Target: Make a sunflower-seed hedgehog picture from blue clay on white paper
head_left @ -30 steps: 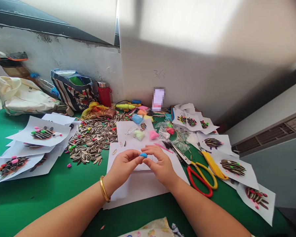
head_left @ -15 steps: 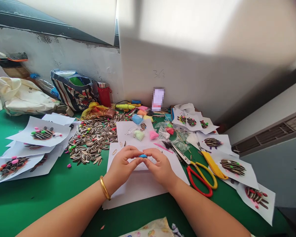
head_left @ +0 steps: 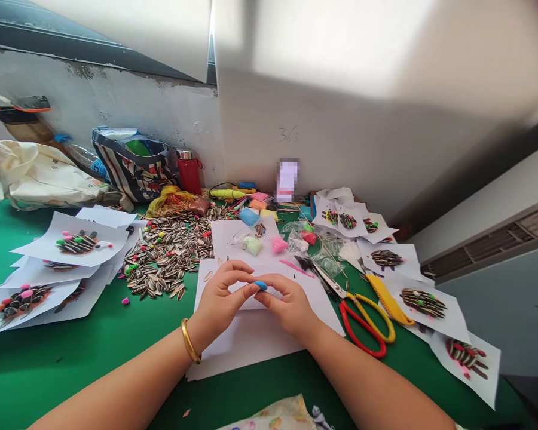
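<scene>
A small lump of blue modelling clay [head_left: 260,285] is pinched between the fingertips of both hands. My left hand [head_left: 222,300], with a gold bangle on its wrist, holds the lump from the left with thumb and fingers. From the other side my right hand [head_left: 289,304] closes its thumb and fingertips on it. Both hands hover over white paper sheets [head_left: 260,343]. Just beyond them lie lumps of pale green clay [head_left: 253,245] and pink clay [head_left: 279,245]. A pink tool [head_left: 297,268] rests on the paper to the right.
Left of the paper spreads a heap of sunflower seeds [head_left: 165,257]. Scissors [head_left: 363,322] with red and yellow handles and a yellow comb-like tool [head_left: 388,298] lie right. Seed-decorated sheets [head_left: 83,248] flank both sides. A red bottle [head_left: 189,173] stands behind.
The blue clay has turned slightly and tilts between the fingertips. My right thumb has shifted down a little from it; the arms stay in nearly the same place.
</scene>
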Available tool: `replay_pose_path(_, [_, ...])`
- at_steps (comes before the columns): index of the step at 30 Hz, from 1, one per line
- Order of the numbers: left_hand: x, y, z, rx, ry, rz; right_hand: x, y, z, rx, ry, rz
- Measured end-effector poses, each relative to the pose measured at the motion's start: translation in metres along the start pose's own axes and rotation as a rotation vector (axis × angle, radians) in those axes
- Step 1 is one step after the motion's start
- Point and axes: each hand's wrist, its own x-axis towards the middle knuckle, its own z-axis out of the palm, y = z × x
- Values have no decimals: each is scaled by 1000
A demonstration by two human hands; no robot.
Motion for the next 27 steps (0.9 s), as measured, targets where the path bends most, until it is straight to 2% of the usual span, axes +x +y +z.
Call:
replay_pose_path(3, [-1,-1,0,-38,-49,-16,1,-2,-1,-6,30,-24])
replay_pose_path(7, [0,1,0,40,-106,-8,0,-2,-1,-125,37,-50])
replay_pose_path(11, [-1,2,0,76,-81,-6,0,-1,1,-225,34,-66])
replay_pose_path(16, [-1,0,1,-72,24,-85,1,-1,2,-89,11,8])
replay_pose_path(20, [-1,-2,2,-140,-23,-141,1,0,0,-4,-16,-4])
replay_pose_path(24, [-1,-1,1,-45,-101,-118,1,1,-1,-99,41,-21])
replay_pose_path(27, [0,0,0,61,-104,-61,1,-1,0,-236,25,-75])
